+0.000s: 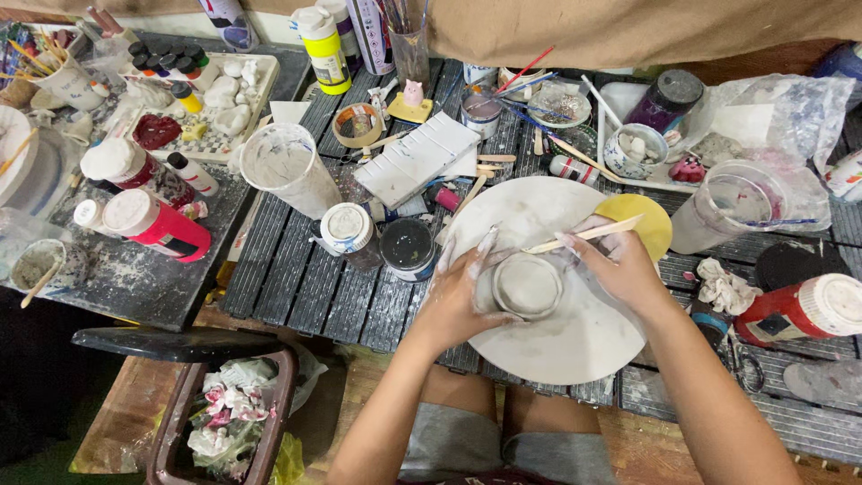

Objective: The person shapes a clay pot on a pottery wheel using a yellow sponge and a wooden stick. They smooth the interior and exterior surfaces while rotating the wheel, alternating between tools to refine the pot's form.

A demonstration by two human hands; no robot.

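1. My left hand (pixel 462 296) cups the small clay pot (pixel 527 286) from its left, fingers (pixel 485 244) curled against its wall.
2. My right hand (pixel 620 265) sits just right of the pot, fingers pinching a wooden stick (pixel 588 233) that runs up to the right.
3. The pot stands on a round white board (pixel 548 346).
4. Beyond, the slatted surface (pixel 305 287) is crowded with paint bottles (pixel 323 36) and jars.

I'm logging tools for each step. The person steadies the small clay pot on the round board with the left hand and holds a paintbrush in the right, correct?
Not quite. In the head view the right hand holds a flat wooden stick, not a paintbrush. The left hand does steady the small clay pot on the round board.
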